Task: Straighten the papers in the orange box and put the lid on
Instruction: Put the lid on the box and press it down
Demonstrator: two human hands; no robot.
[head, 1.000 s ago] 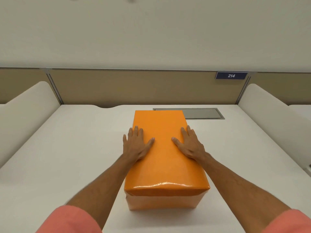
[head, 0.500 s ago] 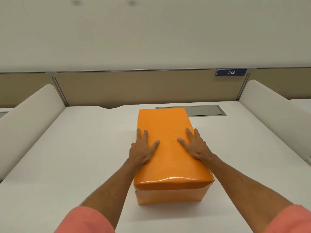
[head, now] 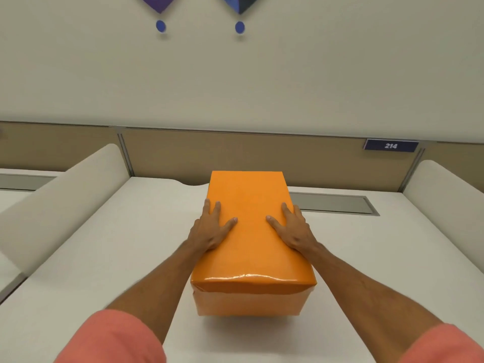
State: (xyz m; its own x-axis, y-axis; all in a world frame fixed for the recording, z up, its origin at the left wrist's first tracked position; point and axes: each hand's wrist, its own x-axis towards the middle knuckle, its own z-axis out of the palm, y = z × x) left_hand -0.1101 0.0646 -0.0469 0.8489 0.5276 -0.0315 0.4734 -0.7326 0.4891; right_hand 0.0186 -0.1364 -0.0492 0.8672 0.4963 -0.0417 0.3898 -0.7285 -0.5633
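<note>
The orange box stands lengthwise in the middle of the white table, with its glossy orange lid seated on top. The papers inside are hidden. My left hand lies flat on the lid's left edge, fingers spread and thumb pointing inward. On the lid's right edge my right hand rests the same way, mirrored. Neither hand has closed around anything.
A grey hatch is set into the table behind the box to the right. Padded white dividers rise at the left and right. A tan back panel with a sign reading 214 closes the far side.
My view has tilted upward, showing more wall and blue decorations. Both hands remain flat on the lid and sit slightly further out toward its side edges.
</note>
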